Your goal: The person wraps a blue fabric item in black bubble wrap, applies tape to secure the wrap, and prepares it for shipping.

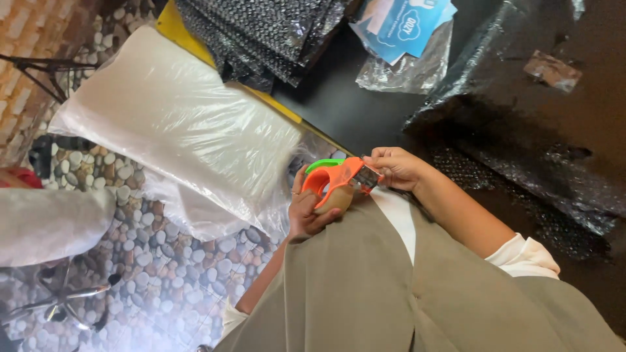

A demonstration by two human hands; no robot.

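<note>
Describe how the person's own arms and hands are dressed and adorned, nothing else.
Both hands are bare, without gloves. The left hand wears a thin ring on one finger; the right hand also shows a ring. The right forearm is bare up to a pushed-up white sleeve; a white cuff shows at the left arm too, beneath a loose olive-grey garment.

The person wears an olive-grey open vest (365, 287) over a white shirt (399, 218) with sleeves pushed up, the right cuff (521, 255) bunched near the elbow, and rings on the left hand (306, 208).
</note>
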